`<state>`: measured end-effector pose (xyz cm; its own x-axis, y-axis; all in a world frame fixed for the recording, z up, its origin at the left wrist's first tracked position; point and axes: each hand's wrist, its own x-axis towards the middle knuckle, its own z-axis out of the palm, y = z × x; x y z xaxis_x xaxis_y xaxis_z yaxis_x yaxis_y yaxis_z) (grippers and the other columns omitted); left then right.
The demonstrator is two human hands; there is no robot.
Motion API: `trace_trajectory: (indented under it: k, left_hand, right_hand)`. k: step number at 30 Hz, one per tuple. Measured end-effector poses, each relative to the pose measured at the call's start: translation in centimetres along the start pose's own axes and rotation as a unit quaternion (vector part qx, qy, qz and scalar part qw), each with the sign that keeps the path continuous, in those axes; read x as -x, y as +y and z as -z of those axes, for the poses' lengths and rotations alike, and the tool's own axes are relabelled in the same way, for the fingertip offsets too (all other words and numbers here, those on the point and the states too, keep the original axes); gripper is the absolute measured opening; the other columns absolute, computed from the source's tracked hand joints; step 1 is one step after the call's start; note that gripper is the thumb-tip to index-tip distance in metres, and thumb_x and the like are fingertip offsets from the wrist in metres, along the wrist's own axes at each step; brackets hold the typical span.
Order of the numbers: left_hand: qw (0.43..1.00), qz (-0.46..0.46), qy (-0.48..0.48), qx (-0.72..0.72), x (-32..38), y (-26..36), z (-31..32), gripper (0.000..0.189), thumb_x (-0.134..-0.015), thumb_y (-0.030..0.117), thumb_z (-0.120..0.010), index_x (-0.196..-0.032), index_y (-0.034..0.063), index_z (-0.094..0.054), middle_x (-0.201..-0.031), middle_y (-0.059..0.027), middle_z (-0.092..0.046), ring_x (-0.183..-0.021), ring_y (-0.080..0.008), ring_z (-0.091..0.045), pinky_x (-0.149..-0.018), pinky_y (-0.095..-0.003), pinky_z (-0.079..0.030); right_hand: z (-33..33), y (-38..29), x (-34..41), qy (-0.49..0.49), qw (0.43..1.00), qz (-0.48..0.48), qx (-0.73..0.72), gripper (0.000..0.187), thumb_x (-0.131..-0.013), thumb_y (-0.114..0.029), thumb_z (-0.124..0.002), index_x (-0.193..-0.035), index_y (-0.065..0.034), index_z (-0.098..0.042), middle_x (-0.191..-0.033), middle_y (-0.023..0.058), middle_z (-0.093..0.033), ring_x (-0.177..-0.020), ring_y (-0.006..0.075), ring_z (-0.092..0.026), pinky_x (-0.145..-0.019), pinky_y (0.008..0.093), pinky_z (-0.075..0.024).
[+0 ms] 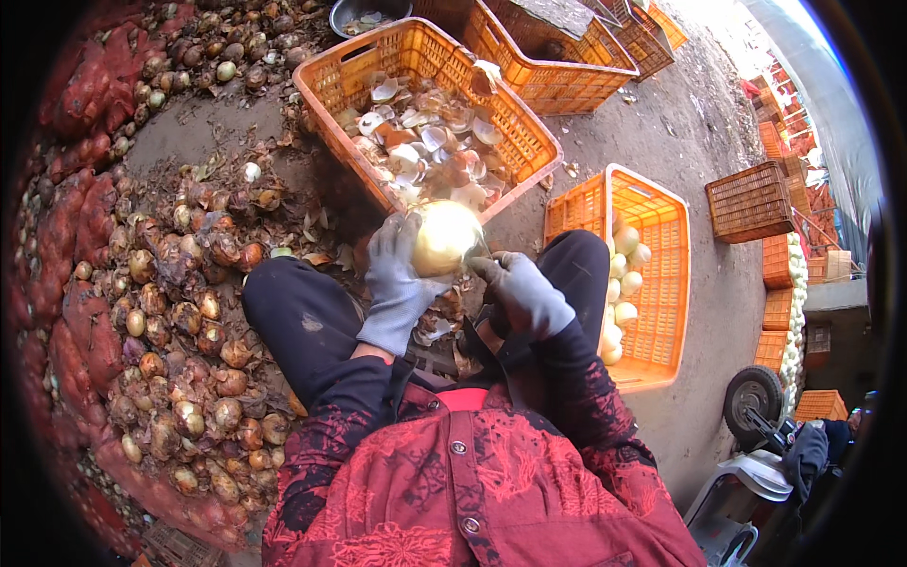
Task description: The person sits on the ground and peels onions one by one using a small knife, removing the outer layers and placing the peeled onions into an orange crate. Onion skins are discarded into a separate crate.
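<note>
A large peeled onion (pixel 445 239), pale and brightly lit, rests in my left hand (pixel 397 283), which wears a grey work glove and grips it from the left. My right hand (pixel 524 290), gloved alike, is curled at the onion's lower right side. Something thin shows between its fingertips and the onion; whether that is a blade or a strip of skin I cannot tell. Just beyond the onion stands an orange plastic crate (pixel 322 99) holding onion skins (pixel 425 152). Beside my right knee, another orange crate (pixel 655 283) lies tipped, with several peeled onions (pixel 623 280) inside.
Unpeeled onions (pixel 188 418) lie heaped on the ground to my left, backed by red mesh sacks (pixel 88 340). A metal basin (pixel 368 15) and more orange crates (pixel 545 78) are at the far side. At right are a brown crate (pixel 750 202), a wheel (pixel 752 404) and a scooter (pixel 744 489).
</note>
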<state>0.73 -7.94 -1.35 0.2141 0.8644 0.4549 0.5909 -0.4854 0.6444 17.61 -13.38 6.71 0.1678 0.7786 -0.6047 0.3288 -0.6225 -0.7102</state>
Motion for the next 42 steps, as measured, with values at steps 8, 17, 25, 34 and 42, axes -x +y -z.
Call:
trace_trajectory:
  k: [8, 17, 25, 34, 42]
  left_hand:
    - [0.981, -0.001, -0.048, 0.188, 0.7, -4.1, -0.1, 0.105, -0.040, 0.006, -0.089, -0.133, 0.0070, -0.040, -0.133, -0.0108, -0.041, -0.124, -0.0258, -0.041, -0.107, -0.0337, -0.035]
    - [0.916, 0.225, -0.092, 0.320, 0.2, -2.5, 1.4, 0.114, -0.039, -0.003, -0.087, -0.138, 0.0048, -0.030, -0.137, -0.0078, -0.041, -0.127, -0.0211, -0.040, -0.107, -0.0316, -0.035]
    - [0.984, -0.012, -0.068, 0.162, 1.7, -4.6, 1.0, 0.113, -0.041, 0.011, -0.090, -0.138, 0.0096, -0.032, -0.142, -0.0128, -0.033, -0.132, -0.0271, -0.033, -0.110, -0.0373, -0.030]
    - [0.656, 0.412, -0.060, 0.629, 2.9, -5.1, 4.0, 0.088, -0.063, 0.020, -0.081, -0.138, 0.0134, -0.033, -0.139, -0.0096, -0.037, -0.126, -0.0282, -0.041, -0.099, -0.0394, -0.043]
    - [0.250, 0.288, -0.151, 0.912, 0.3, -2.1, 4.8, 0.075, -0.084, 0.065, -0.046, -0.139, 0.0140, -0.035, -0.142, -0.0121, -0.036, -0.127, -0.0341, -0.039, -0.100, -0.0521, -0.038]
  right_hand:
    - [5.1, 2.5, -2.6, -0.274, 0.921, -0.059, -0.270, 0.034, -0.093, -0.036, -0.049, -0.094, -0.0051, -0.064, -0.058, -0.0010, -0.052, -0.036, 0.0053, -0.039, -0.030, 0.0224, -0.0291]
    - [2.0, -1.0, 3.2, -0.058, 0.985, 0.093, 0.135, 0.040, -0.085, -0.036, -0.057, -0.106, -0.0028, -0.055, -0.086, 0.0202, -0.064, -0.088, 0.0350, -0.062, -0.076, 0.0408, -0.0482]
    - [1.8, -5.7, -7.7, 0.040, 0.968, 0.101, 0.225, 0.050, -0.080, -0.035, -0.058, -0.118, -0.0027, -0.052, -0.107, 0.0210, -0.062, -0.102, 0.0331, -0.059, -0.088, 0.0397, -0.0456]
    - [-3.1, -1.4, -12.5, -0.098, 0.989, 0.042, -0.100, 0.025, -0.079, -0.026, -0.066, -0.089, -0.0024, -0.063, -0.064, 0.0026, -0.059, -0.050, 0.0095, -0.051, -0.042, 0.0249, -0.0372]
    - [0.4, -5.3, 0.9, -0.142, 0.926, 0.080, -0.341, 0.026, -0.084, -0.018, -0.053, -0.098, 0.0030, -0.059, -0.060, 0.0055, -0.056, -0.042, 0.0091, -0.049, -0.034, 0.0212, -0.0335]
